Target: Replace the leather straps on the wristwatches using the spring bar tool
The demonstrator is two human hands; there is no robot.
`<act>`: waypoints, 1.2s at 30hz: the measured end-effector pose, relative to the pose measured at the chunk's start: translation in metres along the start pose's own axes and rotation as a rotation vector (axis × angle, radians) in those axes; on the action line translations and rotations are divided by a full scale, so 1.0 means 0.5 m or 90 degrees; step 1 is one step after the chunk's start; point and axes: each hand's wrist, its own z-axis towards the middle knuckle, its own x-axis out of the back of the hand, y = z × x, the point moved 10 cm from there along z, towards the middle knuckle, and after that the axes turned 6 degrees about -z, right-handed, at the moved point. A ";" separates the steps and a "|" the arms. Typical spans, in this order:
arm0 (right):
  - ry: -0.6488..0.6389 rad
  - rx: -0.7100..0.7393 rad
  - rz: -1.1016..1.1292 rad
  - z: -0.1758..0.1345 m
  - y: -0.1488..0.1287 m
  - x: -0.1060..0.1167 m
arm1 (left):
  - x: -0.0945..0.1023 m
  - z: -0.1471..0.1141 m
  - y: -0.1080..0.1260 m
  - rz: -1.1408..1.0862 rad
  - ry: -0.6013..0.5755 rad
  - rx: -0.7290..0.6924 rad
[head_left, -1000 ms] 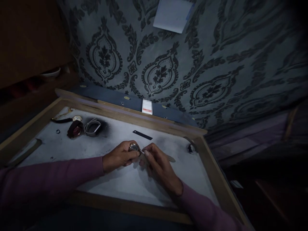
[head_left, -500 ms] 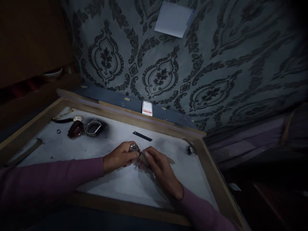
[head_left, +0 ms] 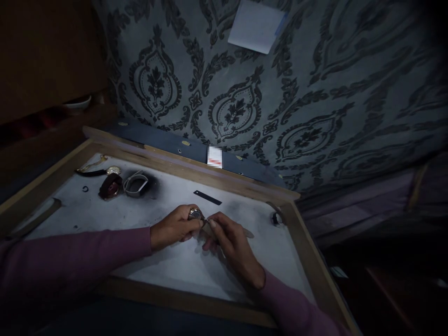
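Observation:
My left hand (head_left: 177, 226) is closed around a wristwatch (head_left: 195, 214) with a round metal case, its dial facing up. Against the edge of that case, the fingers of my right hand (head_left: 233, 238) pinch a greyish-beige watch strap (head_left: 248, 233), whose tip sticks out past the knuckles on the right. The strap's end and the case meet between both hands; a small bright bit shows there, too fine to make out. Just behind the hands lies a flat black strip (head_left: 207, 198) with a hole at one end.
A wooden-rimmed tray (head_left: 308, 252) with a pale floor surrounds the work. At its left lie a brown-strapped watch (head_left: 110, 186), a white-banded watch (head_left: 136, 185), a gold-faced watch (head_left: 113, 171) and a loose strap (head_left: 38, 219). Another watch (head_left: 276, 218) rests at the right wall.
The fingers under my right hand have shifted slightly. Both hands stay at the same spot with the watch and strap, and the view has moved a little.

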 end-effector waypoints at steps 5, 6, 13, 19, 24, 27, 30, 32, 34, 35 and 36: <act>0.001 0.000 -0.003 0.001 0.007 0.000 | 0.000 0.000 -0.001 -0.003 0.000 0.003; 0.002 -0.001 -0.003 0.001 0.008 0.000 | -0.001 0.000 0.000 -0.004 -0.001 0.003; 0.014 -0.007 -0.012 -0.003 0.006 0.002 | -0.001 0.000 0.005 -0.001 0.003 -0.003; 0.014 0.006 -0.016 -0.002 0.000 0.003 | -0.004 -0.002 0.007 -0.003 0.000 0.003; 0.004 0.013 -0.036 -0.003 -0.001 -0.001 | -0.001 -0.002 0.005 0.008 0.009 0.001; -0.002 0.004 -0.043 -0.003 0.006 -0.004 | 0.000 -0.001 -0.001 0.016 0.008 0.003; -0.002 -0.001 -0.042 -0.004 0.007 -0.004 | 0.001 0.000 -0.006 0.013 0.014 0.007; 0.002 0.000 -0.043 -0.004 0.004 -0.003 | 0.001 0.000 -0.007 0.010 0.015 0.012; 0.005 0.000 -0.045 -0.004 0.003 -0.002 | 0.000 -0.001 -0.006 0.008 0.012 0.014; 0.009 -0.001 -0.043 -0.004 0.003 -0.002 | 0.000 -0.001 -0.004 0.006 0.010 0.012; 0.014 -0.001 -0.039 -0.005 0.004 -0.001 | -0.001 -0.001 0.000 0.005 0.009 0.007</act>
